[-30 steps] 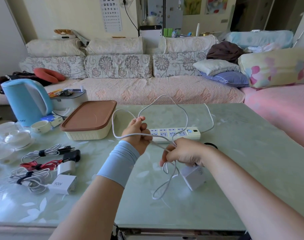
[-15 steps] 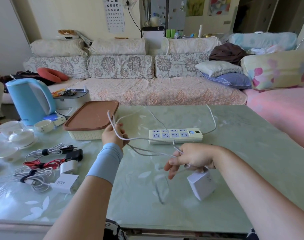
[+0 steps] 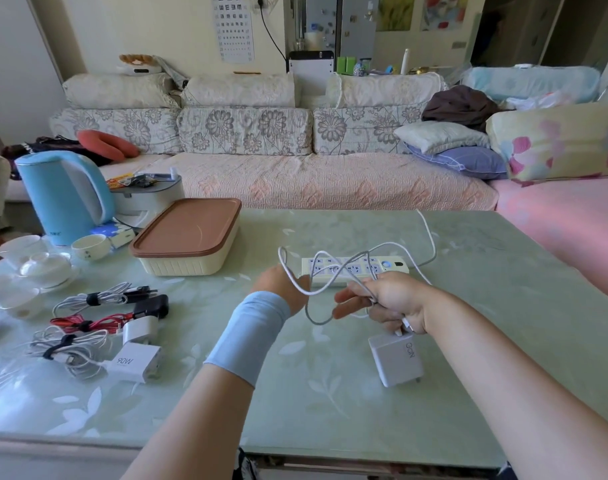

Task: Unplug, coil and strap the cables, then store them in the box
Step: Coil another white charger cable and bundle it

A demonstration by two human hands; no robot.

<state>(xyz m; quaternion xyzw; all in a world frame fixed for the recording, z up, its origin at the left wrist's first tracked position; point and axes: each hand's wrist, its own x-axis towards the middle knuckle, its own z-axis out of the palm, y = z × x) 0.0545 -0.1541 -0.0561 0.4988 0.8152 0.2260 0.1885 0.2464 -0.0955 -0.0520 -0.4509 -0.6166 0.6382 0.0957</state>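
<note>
My right hand (image 3: 387, 299) grips loops of a thin white cable (image 3: 325, 268) just above the table, and the cable's white charger block (image 3: 396, 362) hangs below the hand with its far end on the glass. My left hand (image 3: 280, 284), with a pale blue wrist sleeve, holds another stretch of the same cable to the left; its fingers are hidden behind the hand. A white power strip (image 3: 356, 266) lies behind both hands. The cream box with a brown lid (image 3: 188, 233) stands shut at the back left.
Three strapped cable bundles with chargers (image 3: 98, 327) lie at the left. A blue kettle (image 3: 61, 195), a cup (image 3: 89, 245) and white tea ware (image 3: 35, 268) crowd the far left. The table's front edge (image 3: 191, 445) is close. A sofa runs behind the table.
My left hand swung left with the cable, then came back towards the right hand. Cable loops gathered in my right hand, and the charger block shifted slightly.
</note>
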